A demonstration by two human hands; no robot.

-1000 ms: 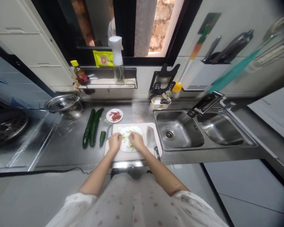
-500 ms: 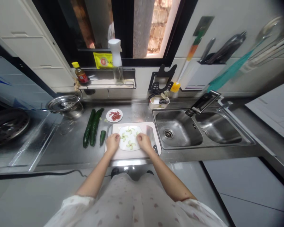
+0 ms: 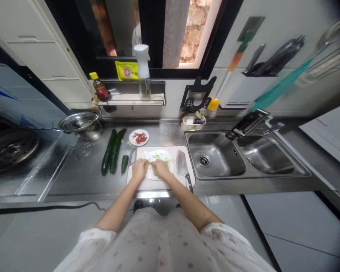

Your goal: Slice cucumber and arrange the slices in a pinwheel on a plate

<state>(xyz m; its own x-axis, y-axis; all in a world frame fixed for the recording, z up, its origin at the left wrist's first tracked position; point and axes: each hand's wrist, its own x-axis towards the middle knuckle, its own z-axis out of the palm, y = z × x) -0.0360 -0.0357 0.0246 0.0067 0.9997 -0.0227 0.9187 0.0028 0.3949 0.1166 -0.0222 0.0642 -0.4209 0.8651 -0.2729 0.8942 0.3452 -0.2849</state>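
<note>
My left hand is over the left edge of a white plate, fingers pinched together. My right hand reaches across the plate, its fingers closed and their tips close to the left fingertips. Anything between the fingertips is too small to make out. Pale green cucumber slices lie in small fan-shaped groups on the plate; the hands hide some of them. Under the plate is a white cutting board. A cleaver with a black handle rests on the board's right side.
Two whole cucumbers and a short cucumber piece lie left of the board. Behind it stands a small plate of chopped red bits. A double sink is on the right, a lidded steel pot at the back left.
My right hand has moved left across the plate to meet my left hand, which has shifted slightly inward. The cleaver is now more fully visible. The view has shifted a little.
</note>
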